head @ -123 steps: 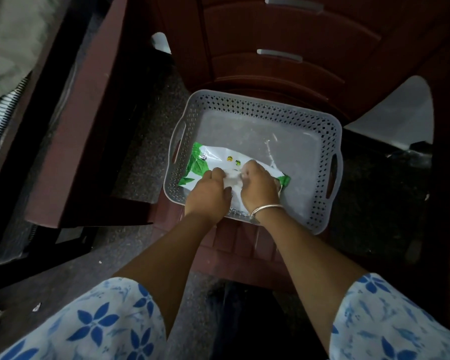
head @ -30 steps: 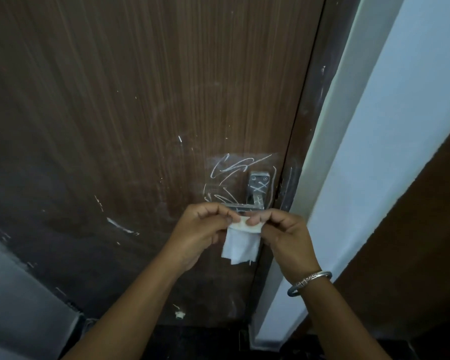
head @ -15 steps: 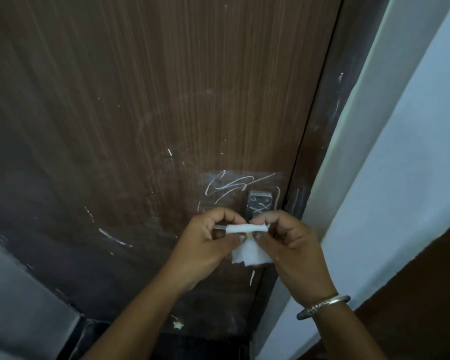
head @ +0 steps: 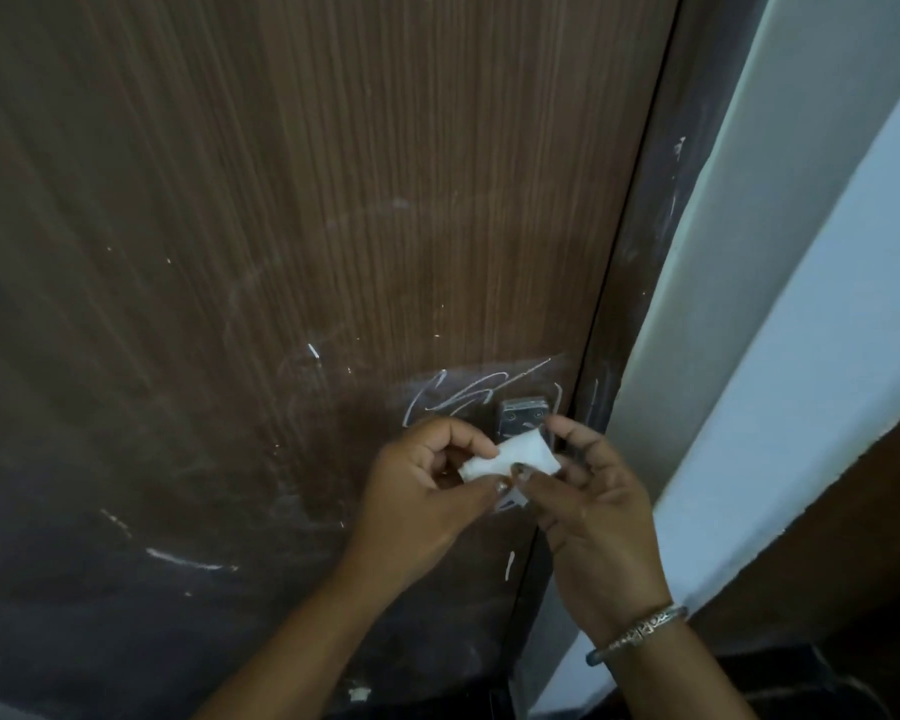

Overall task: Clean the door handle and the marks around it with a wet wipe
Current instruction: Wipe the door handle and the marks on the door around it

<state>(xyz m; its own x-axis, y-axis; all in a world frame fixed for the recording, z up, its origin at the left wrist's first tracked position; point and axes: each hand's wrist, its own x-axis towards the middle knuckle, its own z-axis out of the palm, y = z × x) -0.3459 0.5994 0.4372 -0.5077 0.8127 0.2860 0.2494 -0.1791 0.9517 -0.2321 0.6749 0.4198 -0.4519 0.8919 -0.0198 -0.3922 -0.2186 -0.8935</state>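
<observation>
Door handle [head: 521, 415] partly hidden, just above and behind both hands, only the upper metal plate showing over the wipe. Wet wipe [head: 513, 458] folded into a small white pad, long axis running left-low to right-high, pinched between the two hands. Left hand [head: 422, 491] clenched on the pad's left end, thumb under, fingers curled over. Right hand [head: 588, 491] grasping the right end between thumb and forefinger, remaining fingers loosely spread, a bangle [head: 640, 628] at the wrist. Both hands in front of the door [head: 281, 252], contact with it impossible to tell.

Next move, judged: press the pad forward and slightly up onto the handle plate. Right hand nearer to the plate, directly below it; left hand nearer to the chalky scribbles [head: 468, 394] up and to the left of the plate. Lever of the handle hidden behind the hands, its direction not readable.

Further out: more white strokes on the door, one [head: 188, 561] low left, one short dash [head: 313, 350] above left, one [head: 509, 566] below the hands near the door edge. Dark door frame [head: 640, 252] just right of the handle, also faintly marked, then a pale wall [head: 801, 304]. Nothing between pad and handle; only the narrow gap to the frame likely to crowd the right hand's strokes.
</observation>
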